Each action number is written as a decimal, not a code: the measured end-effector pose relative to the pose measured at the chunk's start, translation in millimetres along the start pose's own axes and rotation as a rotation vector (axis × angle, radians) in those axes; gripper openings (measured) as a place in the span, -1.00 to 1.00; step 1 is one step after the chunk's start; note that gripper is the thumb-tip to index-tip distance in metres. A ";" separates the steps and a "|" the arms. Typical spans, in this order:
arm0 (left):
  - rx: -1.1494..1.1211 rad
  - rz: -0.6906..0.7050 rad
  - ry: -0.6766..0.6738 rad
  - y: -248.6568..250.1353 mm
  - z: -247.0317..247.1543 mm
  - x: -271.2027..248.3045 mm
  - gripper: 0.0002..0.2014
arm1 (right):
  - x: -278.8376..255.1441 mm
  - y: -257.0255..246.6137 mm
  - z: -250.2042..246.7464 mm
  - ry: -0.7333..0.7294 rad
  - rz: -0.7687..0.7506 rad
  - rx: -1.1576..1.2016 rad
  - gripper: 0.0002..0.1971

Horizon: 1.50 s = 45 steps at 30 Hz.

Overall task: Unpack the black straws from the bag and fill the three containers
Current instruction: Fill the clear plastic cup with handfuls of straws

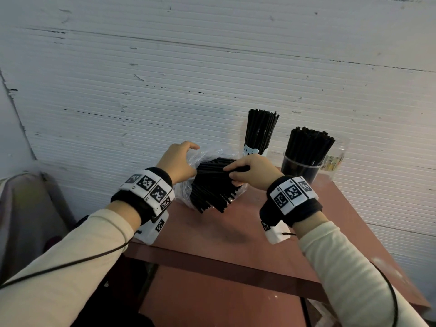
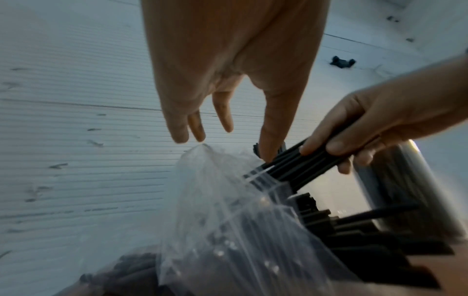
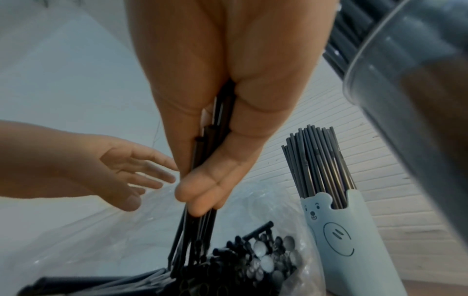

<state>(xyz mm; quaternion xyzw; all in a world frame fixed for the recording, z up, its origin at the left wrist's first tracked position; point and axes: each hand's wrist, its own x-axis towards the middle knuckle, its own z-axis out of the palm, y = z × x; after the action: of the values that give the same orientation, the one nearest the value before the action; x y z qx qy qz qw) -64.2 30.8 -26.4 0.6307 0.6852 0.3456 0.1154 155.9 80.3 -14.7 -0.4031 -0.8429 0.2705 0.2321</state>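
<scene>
Pinching a small bunch of black straws (image 3: 220, 120) between thumb and fingers: right hand (image 1: 253, 172), closed tight around them just above the clear plastic bag (image 1: 186, 185). Loose and uncurled beside it, left hand (image 1: 178, 161), fingers spread, fingertips (image 2: 179, 134) at the crumpled top edge of the bag film, gripping nothing that can be made out. Underneath everything, a reddish-brown table (image 1: 247, 232) set against a ribbed white wall (image 1: 188, 67). On the table, nearest the hands, the bag, lying on its side with its mouth toward the person and a thick heap of straws spilling out. Behind and to the right, a clear round container (image 1: 300, 171) packed with upright straws. Left of that, against the wall, a pale bear-face holder (image 1: 253, 151), also full of standing straws. Farthest right, partly hidden, a transparent cup (image 1: 336, 159) with a printed label, contents unclear.
</scene>
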 end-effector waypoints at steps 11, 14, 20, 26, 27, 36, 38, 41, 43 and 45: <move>0.288 0.337 -0.243 57.5 40.7 4.3 -0.26 | -33.7 -14.7 -24.3 -0.055 -0.096 -0.120 -0.74; 0.294 0.363 -0.202 65.3 47.5 6.6 -0.70 | -45.9 -17.8 -30.9 -0.010 -0.122 -0.158 -0.72; -0.021 0.364 -0.075 87.1 47.7 -1.9 -0.80 | -69.2 -26.9 -67.7 0.168 -0.196 -0.038 -0.62; -0.561 0.383 -0.234 137.6 55.3 -18.3 -0.61 | -72.9 -57.2 -86.1 0.626 -0.527 0.037 -0.46; -0.615 0.386 -0.275 143.7 58.0 -20.8 -0.65 | -70.8 -58.2 -86.2 0.654 -0.573 0.036 -0.47; -0.733 0.177 -0.511 122.8 99.7 -29.1 -0.82 | -65.2 -15.5 -57.3 0.353 -0.335 -0.307 -0.76; -0.748 0.154 -0.537 122.4 102.6 -31.4 -0.81 | -66.6 -12.3 -57.8 0.392 -0.352 -0.285 -0.74; -0.738 0.145 -0.521 129.1 101.3 -32.0 -0.89 | -68.2 -14.1 -63.1 0.435 -0.391 -0.212 -0.67; -0.731 0.124 -0.556 128.5 102.1 -29.0 -0.78 | -68.1 -13.0 -64.0 0.407 -0.387 -0.234 -0.69; -0.658 0.110 -0.649 123.9 104.1 -29.0 -0.76 | -68.5 -8.5 -59.8 0.378 -0.369 -0.264 -0.74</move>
<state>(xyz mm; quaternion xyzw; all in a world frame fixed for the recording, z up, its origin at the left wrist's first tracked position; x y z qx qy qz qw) 100.0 33.4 -34.2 0.6715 0.4332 0.3352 0.4991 226.5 36.8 23.5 -0.3132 -0.8717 0.0318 0.3755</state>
